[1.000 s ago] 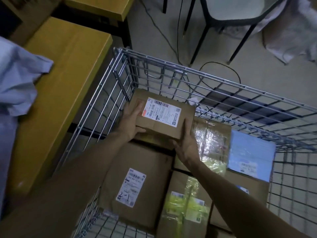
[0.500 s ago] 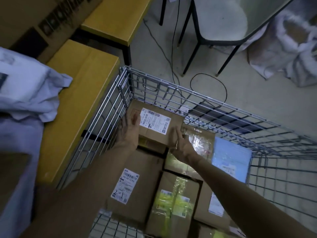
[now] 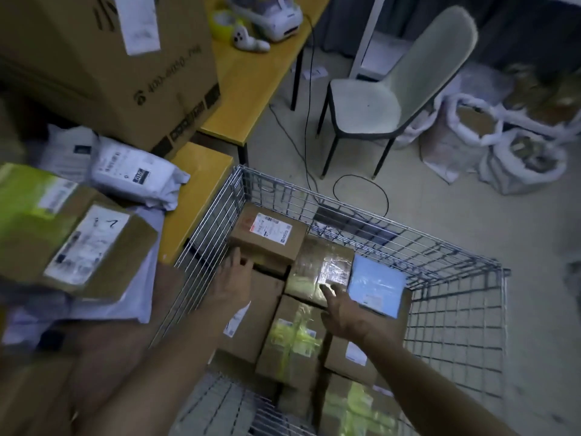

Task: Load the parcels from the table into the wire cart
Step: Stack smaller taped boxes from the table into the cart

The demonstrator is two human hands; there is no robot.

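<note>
Hands come first: two bare arms reach up from the bottom of the frame into the wire cart [image 3: 377,222]. The left hand [image 3: 234,280], near the middle of the frame, is flat, with its fingers straight and close together. The tips are at the near edge of the small brown box [image 3: 267,237], but it is too blurry to tell if they touch it. The right hand [image 3: 349,316], a bit lower and to the right, has its fingers spread over the shiny taped box [image 3: 320,265] and holds nothing.

The small brown box sits on top of other boxes in the cart's far left corner, label up. It is tucked against the wires, likely so it cannot slide. Around it, the yellow-taped box [image 3: 294,338] and the blue parcel [image 3: 375,286] lie packed side by side, which leaves room for more.

At the left of the frame, the yellow table [image 3: 195,196] stands just beside the cart, so each reach is short. A labelled box [image 3: 85,250], a white bag [image 3: 132,177] and a big carton [image 3: 110,58] wait there, so the loading looks unfinished.

Farther off, at the upper right, a chair [image 3: 393,89] and some white sacks [image 3: 503,136] stand on the floor.
</note>
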